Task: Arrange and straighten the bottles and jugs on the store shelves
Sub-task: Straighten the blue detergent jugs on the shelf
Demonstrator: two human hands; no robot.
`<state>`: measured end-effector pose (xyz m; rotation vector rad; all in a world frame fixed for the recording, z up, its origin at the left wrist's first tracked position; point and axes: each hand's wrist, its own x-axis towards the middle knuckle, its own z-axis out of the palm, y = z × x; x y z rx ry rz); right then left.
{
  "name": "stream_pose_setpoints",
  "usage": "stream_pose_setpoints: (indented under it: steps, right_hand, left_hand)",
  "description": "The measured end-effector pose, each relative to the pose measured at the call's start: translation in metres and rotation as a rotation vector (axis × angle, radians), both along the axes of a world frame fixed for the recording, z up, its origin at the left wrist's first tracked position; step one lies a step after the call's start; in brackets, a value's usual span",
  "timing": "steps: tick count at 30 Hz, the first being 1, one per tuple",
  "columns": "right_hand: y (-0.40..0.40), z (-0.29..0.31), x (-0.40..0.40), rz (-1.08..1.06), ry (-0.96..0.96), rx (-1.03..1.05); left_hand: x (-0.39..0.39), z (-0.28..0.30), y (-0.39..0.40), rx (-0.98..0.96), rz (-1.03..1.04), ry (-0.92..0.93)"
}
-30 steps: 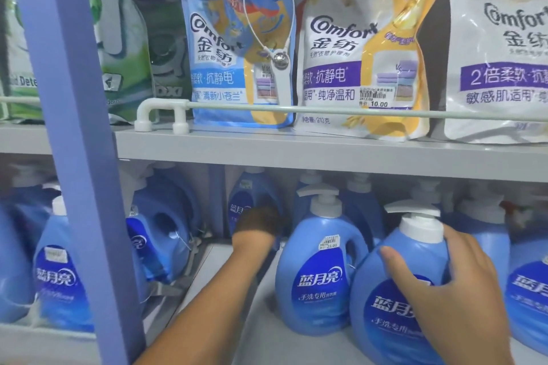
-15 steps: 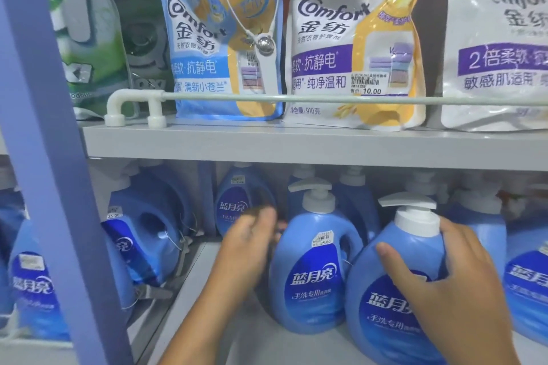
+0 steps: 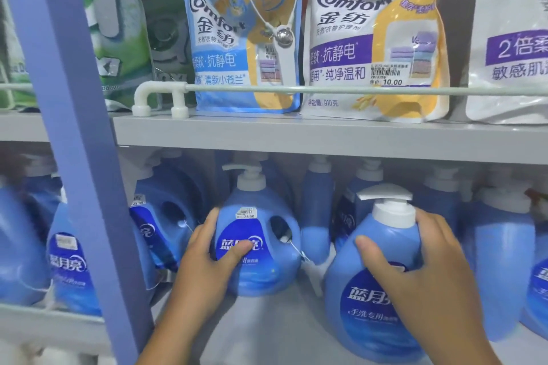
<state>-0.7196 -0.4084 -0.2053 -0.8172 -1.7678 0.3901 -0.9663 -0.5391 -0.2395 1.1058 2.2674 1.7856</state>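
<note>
Blue detergent jugs with white pump tops fill the lower shelf [image 3: 267, 326]. My left hand [image 3: 207, 263] grips the middle pump jug [image 3: 264, 234] from its left side, thumb across the label; a price sticker sits near its shoulder. My right hand [image 3: 427, 269] wraps the front pump jug [image 3: 364, 299] on the right, fingers behind its neck and thumb on its front. Between the two stands a narrow blue bottle [image 3: 317, 216]. Behind the left hand, a capped blue jug [image 3: 166, 222] leans with its handle hole facing out.
A blue upright post [image 3: 80, 157] crosses the left foreground. More blue jugs [image 3: 68, 260] sit left of it and at the far right [image 3: 501, 260]. The upper shelf [image 3: 296, 136] carries softener refill pouches [image 3: 243, 38] behind a white rail [image 3: 326, 88].
My left hand came back from the rear of the shelf and took hold of the middle pump jug, which now sits farther left. My right hand stays on the front jug.
</note>
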Motion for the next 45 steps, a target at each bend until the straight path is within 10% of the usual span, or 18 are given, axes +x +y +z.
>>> stream_pose_setpoints:
  steps: [17,25,32,37,45]
  right_hand:
    - [-0.005,-0.009,-0.073,0.065,-0.002,0.037]
    - [-0.019,-0.010,-0.132,0.186,-0.316,-0.126]
    - [0.035,0.028,-0.110,0.187,0.103,-0.077]
    - [0.076,0.035,-0.141,0.155,-0.227,-0.400]
    - [0.099,0.018,-0.153,0.092,-0.254,-0.359]
  left_hand:
    - [-0.034,-0.009,0.070,-0.163,0.154,0.008]
    - [0.002,-0.003,0.029,0.356,0.080,-0.118]
    - [-0.005,-0.038,0.019,0.049,0.034,0.160]
    - [-0.012,-0.048,0.024,0.074,0.003,0.066]
    - [-0.016,-0.052,0.028,0.081,0.017,-0.006]
